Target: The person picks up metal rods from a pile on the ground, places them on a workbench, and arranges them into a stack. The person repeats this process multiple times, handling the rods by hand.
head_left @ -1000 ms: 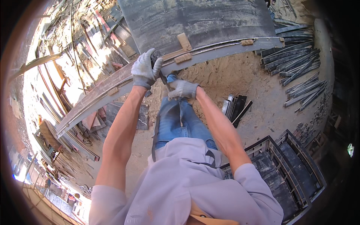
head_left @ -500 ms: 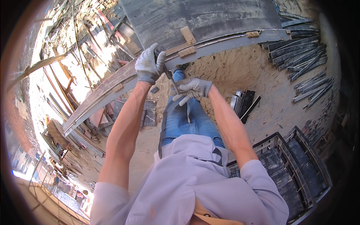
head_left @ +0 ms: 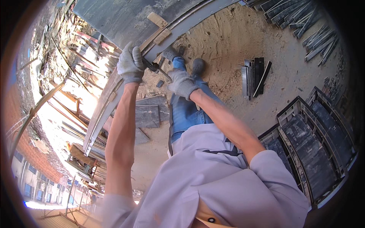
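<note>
My left hand (head_left: 131,64), in a pale knitted glove with a grey cuff, is at the edge of a long beam (head_left: 102,108). Its fingers are closed round one end of a dark metal clamp-like tool (head_left: 151,65); part of the tool is hidden by the glove. A thin rod (head_left: 163,73) runs from the tool down to my right hand (head_left: 181,83), also gloved, whose fingers are closed on the rod's lower end. Beside the tool, a small wood block (head_left: 162,37) sits on the beam, with another block (head_left: 157,19) just above it.
A large dark panel (head_left: 114,17) lies beyond the beam. Scrap timber (head_left: 76,72) is heaped at left. Dark strips (head_left: 255,78) lie on the sandy ground, with more piles (head_left: 291,15) at far right. Ribbed dark panels (head_left: 311,140) stand near right. My shoes (head_left: 197,66) are below the beam.
My right hand, earlier loosely spread beside the tool, has closed on the rod. The tool's rod has swung to a flatter slant. The view has turned, and both hands sit further left.
</note>
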A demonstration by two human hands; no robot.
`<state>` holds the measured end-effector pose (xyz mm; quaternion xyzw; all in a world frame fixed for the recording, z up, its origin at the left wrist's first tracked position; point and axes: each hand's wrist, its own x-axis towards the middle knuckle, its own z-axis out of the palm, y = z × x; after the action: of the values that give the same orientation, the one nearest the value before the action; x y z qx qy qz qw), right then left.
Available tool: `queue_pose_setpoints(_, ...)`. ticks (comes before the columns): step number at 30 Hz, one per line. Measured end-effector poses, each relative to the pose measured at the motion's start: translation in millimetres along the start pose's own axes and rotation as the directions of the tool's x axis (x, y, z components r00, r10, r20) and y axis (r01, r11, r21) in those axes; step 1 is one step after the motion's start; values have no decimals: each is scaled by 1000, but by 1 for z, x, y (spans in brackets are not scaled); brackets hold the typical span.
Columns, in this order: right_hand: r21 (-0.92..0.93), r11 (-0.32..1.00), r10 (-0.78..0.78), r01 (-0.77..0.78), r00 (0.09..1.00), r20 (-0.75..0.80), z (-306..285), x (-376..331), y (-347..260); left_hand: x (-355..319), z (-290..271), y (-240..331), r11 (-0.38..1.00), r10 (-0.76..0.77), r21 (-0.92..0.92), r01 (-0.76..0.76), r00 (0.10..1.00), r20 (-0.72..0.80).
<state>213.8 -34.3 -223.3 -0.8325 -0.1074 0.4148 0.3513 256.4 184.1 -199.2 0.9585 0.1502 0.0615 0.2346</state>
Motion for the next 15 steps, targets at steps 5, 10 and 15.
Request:
queue_pose_setpoints(5,625,777,-68,-76,977,203,7,41,29,2,3,13,998,4,-64,-3,1000,9)
queue_pose_setpoints(10,582,796,-43,-164,945,324,-18,44,14,-1,0,12,997,-27,-73,28,1000,12)
queue_pose_setpoints(15,83,996,28,-41,987,160,-45,34,-10,-2,-2,17,993,-18,-113,20,1000,20)
